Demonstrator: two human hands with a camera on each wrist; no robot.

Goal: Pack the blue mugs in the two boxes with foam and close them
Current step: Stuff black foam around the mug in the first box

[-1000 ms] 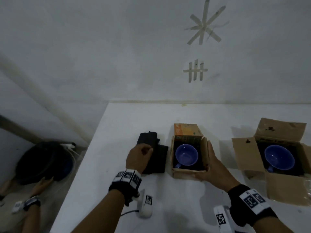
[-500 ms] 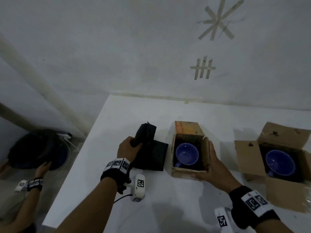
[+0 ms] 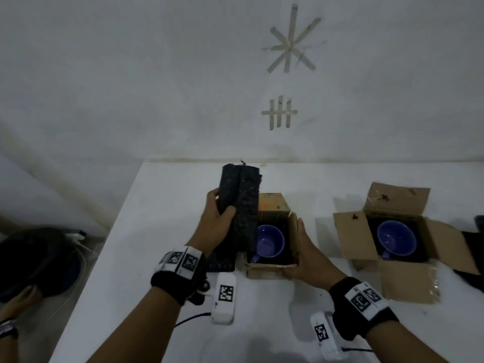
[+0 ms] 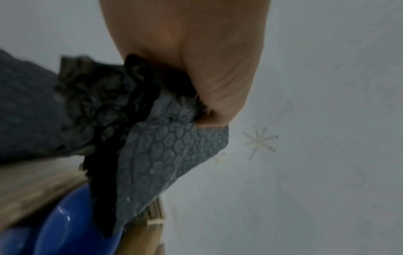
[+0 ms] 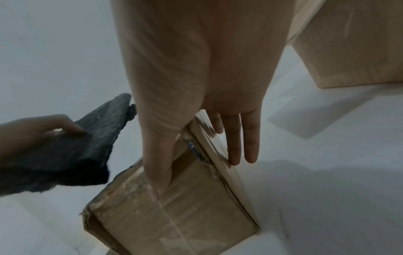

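Note:
A small open cardboard box (image 3: 272, 271) holds a blue mug (image 3: 269, 241) on dark lining. My left hand (image 3: 218, 216) grips a folded piece of dark foam (image 3: 239, 203), lifted upright over the box's left edge; in the left wrist view the foam (image 4: 152, 146) hangs just above the mug (image 4: 72, 224). My right hand (image 3: 303, 247) rests flat with straight fingers against the box's right side, thumb on its front wall (image 5: 174, 215). A second open box (image 3: 408, 279) at the right holds another blue mug (image 3: 396, 238).
More dark foam (image 3: 218, 260) lies on the white table (image 3: 157, 231) left of the near box, and another dark piece (image 3: 471, 258) at the right edge. The table's left edge drops to the floor, where another person's hand (image 3: 15, 299) touches a dark bag (image 3: 34, 260).
My left hand took hold of the folded foam on the table, then lifted it upright and rightward over the near box. The right hand stayed against the box.

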